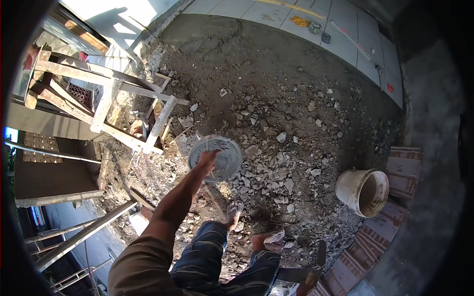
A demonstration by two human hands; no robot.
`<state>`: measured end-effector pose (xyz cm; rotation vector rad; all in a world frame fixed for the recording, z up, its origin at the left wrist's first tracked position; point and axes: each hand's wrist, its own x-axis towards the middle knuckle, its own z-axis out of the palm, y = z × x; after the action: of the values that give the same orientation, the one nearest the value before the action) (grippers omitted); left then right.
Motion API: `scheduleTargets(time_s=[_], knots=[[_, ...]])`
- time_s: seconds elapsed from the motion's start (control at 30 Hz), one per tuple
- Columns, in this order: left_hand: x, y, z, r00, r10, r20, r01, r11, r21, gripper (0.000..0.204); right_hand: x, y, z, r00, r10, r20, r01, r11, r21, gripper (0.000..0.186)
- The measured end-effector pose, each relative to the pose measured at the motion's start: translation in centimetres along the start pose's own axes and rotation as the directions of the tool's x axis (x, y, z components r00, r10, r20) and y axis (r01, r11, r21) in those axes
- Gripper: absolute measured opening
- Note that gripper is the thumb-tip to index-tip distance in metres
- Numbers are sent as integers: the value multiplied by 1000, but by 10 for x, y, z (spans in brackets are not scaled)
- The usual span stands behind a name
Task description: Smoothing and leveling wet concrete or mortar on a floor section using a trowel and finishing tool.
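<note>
My left arm reaches forward to a round bucket (228, 170) filled with wet grey cement mix. My left hand (208, 160) is closed around the bucket's thin handle (207, 145), above the mix. Low at the right, beside my leg, my right hand (309, 285) is partly cut off by the picture's edge. It grips a trowel, whose flat dark blade (292, 275) shows next to my knee. The bucket stands on broken stone rubble (276, 170), just ahead of my sandalled feet.
A pale empty bucket (348, 190) lies tipped on its side at the right, beside stacked reddish tiles (402, 170). A wooden trestle (103, 106) stands at the left. Smooth wet mortar (197, 39) borders grey floor tiles (340, 29) holding small tools at the far side.
</note>
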<state>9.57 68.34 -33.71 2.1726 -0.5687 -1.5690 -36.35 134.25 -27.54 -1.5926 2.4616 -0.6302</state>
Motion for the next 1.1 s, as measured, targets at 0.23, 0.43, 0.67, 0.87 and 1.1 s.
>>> scheduleTargets(time_s=[0.23,0.43,0.67,0.87,1.1], knots=[[105,19,-48,1000,12,-21,-15,990,-140,38,183,-21,34,903,385,189,-408,908,99,41],[170,30,-38,986,-121,-118,51,881,-470,43,332,-81,78,806,483,342,-517,856,11,47],[189,20,-80,955,-122,-271,18,934,-357,49,496,-149,257,717,619,321,-696,663,274,64],[95,-9,-23,623,179,-762,165,922,351,75,555,-251,335,238,758,608,-908,-49,416,27],[-21,19,155,865,187,465,40,899,-436,70,549,-362,284,-4,385,923,-892,-419,170,20]])
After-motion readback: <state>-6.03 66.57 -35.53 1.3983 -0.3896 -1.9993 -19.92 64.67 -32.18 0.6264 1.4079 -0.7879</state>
